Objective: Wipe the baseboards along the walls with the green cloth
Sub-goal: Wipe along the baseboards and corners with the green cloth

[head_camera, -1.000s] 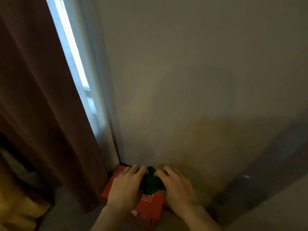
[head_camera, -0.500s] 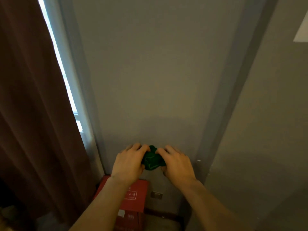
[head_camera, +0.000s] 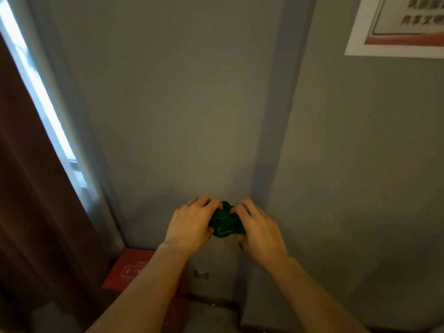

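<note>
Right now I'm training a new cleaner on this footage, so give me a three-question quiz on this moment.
1. True or false: the green cloth is pressed on the baseboard.
2. Which hands hold the cloth? A) left only B) right only C) both
3. Fill in: the red box sits on the floor between the brown ____ and the left forearm.

Key: 1 false, it is bunched well above it. 2 C, left hand and right hand. 3 curtain.
</note>
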Motion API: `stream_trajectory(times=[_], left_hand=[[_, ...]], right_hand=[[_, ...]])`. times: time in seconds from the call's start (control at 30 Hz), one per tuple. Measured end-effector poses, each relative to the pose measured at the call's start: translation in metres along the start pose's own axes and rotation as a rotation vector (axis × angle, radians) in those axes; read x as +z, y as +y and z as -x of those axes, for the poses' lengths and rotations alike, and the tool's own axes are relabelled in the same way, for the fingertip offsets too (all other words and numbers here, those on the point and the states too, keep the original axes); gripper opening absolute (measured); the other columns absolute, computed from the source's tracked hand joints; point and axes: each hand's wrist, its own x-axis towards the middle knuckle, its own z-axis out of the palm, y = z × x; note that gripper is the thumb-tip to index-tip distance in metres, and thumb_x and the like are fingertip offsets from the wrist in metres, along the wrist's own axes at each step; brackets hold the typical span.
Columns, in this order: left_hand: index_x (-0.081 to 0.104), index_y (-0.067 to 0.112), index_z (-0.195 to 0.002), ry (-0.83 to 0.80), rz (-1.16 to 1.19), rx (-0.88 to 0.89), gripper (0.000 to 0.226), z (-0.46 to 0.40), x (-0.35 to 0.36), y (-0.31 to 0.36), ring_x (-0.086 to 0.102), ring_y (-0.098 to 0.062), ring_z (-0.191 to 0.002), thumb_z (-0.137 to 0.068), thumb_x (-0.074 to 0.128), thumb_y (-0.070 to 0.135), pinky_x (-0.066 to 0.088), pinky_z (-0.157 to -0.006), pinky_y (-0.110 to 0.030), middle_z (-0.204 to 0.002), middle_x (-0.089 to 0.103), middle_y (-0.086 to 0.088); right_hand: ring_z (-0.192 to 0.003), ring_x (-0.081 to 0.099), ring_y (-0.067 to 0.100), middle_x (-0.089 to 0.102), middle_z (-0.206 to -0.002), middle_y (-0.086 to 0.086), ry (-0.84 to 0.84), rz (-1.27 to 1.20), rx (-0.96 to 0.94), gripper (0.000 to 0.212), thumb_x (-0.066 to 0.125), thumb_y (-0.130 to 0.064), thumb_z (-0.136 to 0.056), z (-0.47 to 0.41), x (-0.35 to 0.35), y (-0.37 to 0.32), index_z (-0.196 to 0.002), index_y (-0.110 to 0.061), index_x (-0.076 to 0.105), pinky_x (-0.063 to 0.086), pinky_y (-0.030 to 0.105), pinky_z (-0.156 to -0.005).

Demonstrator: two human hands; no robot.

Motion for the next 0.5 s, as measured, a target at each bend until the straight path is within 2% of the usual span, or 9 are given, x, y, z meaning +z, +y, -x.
stream_trajectory(times=[0.1,0.23,0.4,0.5], left_hand=[[0.052,0.031,-0.119,-0.019,0.047,-0.014,0.052,-0.001,0.025,0.026,0.056,-0.024,-0.101,-0.076,0.076,0.015,0.046,-0.063,-0.038,-0.112,0.057,0.004],[0.055,0.029,-0.113,-0.052,0.163,-0.065,0.046,0.008,0.061,0.045,0.058,-0.025,-0.097,-0.075,0.074,0.011,0.049,-0.065,-0.040,-0.107,0.058,0.003],[0.057,0.028,-0.110,-0.098,0.346,-0.138,0.046,0.021,0.107,0.038,0.064,-0.026,-0.090,-0.072,0.075,0.009,0.051,-0.070,-0.040,-0.104,0.063,0.003],[0.058,0.029,-0.111,-0.110,0.445,-0.180,0.050,0.026,0.139,0.024,0.064,-0.020,-0.091,-0.069,0.075,0.007,0.053,-0.072,-0.039,-0.104,0.065,0.006]], right_hand=[[-0.096,0.055,0.029,0.050,-0.118,0.005,-0.042,-0.056,-0.027,0.045,0.072,-0.008,-0.076,0.020,0.005,0.029,-0.115,-0.016,0.051,0.051,0.042,-0.069],[-0.104,0.054,0.027,0.049,-0.122,0.001,-0.078,-0.196,-0.022,0.061,0.069,-0.004,-0.077,0.045,0.030,0.049,-0.129,-0.024,0.044,0.050,0.040,-0.076],[-0.116,0.054,0.027,0.041,-0.144,-0.004,-0.130,-0.264,0.009,0.079,0.070,-0.007,-0.078,0.064,0.078,0.064,-0.144,-0.033,0.034,0.051,0.042,-0.089],[-0.120,0.053,0.029,0.036,-0.152,-0.001,-0.140,-0.249,0.008,0.088,0.073,-0.006,-0.075,0.068,0.112,0.067,-0.146,-0.037,0.033,0.052,0.043,-0.091]])
